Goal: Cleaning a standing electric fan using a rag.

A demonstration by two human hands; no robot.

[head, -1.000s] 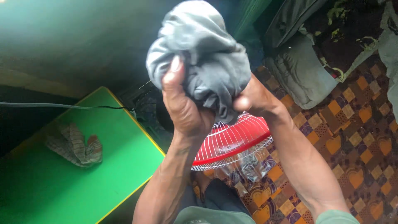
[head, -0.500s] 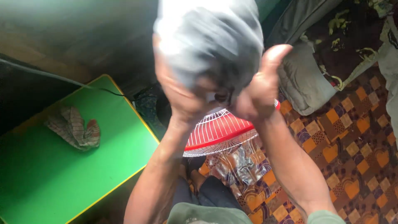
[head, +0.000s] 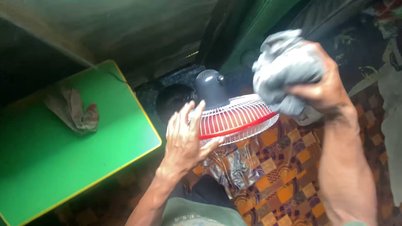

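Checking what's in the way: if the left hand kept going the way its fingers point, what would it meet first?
The left hand points up and away, already at the fan's wire guard; next likely its dark motor housing, though depth is unclear.

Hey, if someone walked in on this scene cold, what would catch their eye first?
Probably the red-rimmed fan with its white wire cage at the centre, the left hand spread against its edge. Up right, the right hand grips a bunched grey cloth. At left, a bright green table carries a crumpled striped rag.
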